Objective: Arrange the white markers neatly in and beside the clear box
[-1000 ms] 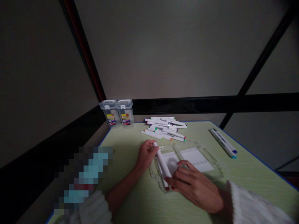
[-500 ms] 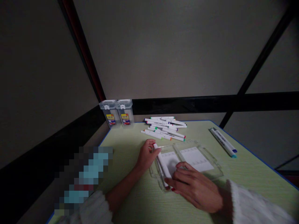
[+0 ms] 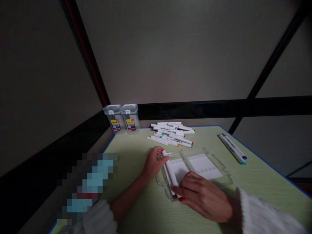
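Left hand (image 3: 153,161) pinches a red-tipped marker (image 3: 172,173) by its far end, right hand (image 3: 206,196) the near! It slants over the open case's (image 3: 185,158) left side.

Lighting was dim, corners darkest; pale-green flat wood-grain tabletop (image 3: 131,151) outshone flat grey wall panel (image 3: 170,58). Pixelation masked lower left.

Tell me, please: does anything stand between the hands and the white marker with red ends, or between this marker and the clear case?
Nothing visible: the left hand and the right hand both touch the marker, and it lies directly over the clear case. Another marker is alongside, on its left; whether they touch is unclear.
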A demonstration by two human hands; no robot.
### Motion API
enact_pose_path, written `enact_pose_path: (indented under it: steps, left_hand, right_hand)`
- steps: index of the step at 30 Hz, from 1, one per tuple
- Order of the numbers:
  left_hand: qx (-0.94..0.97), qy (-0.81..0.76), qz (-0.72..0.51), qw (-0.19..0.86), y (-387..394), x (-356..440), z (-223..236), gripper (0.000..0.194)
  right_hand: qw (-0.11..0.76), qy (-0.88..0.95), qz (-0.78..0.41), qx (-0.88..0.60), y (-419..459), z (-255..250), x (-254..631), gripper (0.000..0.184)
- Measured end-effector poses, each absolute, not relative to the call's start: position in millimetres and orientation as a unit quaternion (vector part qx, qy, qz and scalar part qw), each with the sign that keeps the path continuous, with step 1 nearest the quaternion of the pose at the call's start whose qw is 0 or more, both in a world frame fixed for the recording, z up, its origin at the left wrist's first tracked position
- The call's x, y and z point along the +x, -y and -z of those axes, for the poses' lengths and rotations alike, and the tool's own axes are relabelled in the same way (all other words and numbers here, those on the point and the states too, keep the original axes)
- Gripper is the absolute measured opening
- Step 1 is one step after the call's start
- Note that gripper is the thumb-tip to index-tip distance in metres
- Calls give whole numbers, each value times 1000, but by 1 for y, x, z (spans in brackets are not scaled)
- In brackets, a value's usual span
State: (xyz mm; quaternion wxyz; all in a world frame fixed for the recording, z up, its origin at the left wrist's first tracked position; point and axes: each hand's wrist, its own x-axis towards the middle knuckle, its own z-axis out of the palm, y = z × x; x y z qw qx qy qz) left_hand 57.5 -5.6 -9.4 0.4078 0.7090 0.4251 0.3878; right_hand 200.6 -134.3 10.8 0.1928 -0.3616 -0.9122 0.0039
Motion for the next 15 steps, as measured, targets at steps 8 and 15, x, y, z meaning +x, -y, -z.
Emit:
enact_pose_path:
  steps: [8,15]
  left_hand:
    - [709,-422,-382,416,4,59,8,24]
    - [704,-430,-372,426,4,60,7,26]
  right_hand:
    - [158,907,14,-390,132,-9,203,42]
    - [178,889,-25,-420,131,-9,204,43]
